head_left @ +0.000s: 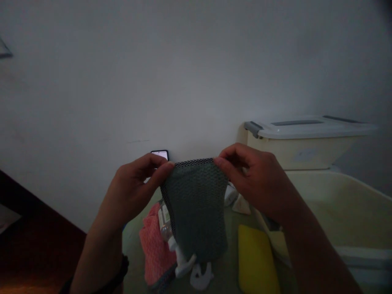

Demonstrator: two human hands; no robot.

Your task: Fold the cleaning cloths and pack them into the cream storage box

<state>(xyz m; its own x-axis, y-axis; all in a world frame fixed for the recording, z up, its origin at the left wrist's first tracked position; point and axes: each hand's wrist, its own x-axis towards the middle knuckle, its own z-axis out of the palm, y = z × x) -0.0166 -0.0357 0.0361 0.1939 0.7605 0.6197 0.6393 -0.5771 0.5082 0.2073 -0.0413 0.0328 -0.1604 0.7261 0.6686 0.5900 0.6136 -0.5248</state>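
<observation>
A grey-green textured cloth (200,208) with a dark checked border hangs between my hands. My left hand (137,185) pinches its upper left corner between thumb and fingers. At the upper right corner, my right hand (252,175) grips it the same way. Below and behind the cloth lies a clear spray bottle (165,224) with a white trigger head, partly covered by it. A pink cloth (156,249) with a dark border is bunched beside the bottle. Near the cloth's lower edge is a small white curved piece (201,277) whose kind I cannot make out.
A yellow flat item (257,259) lies on the green surface (228,281). To the right stand an open cream bin (346,179) and a lidded box (300,151). A phone (161,154) leans by the wall, partly behind my left hand.
</observation>
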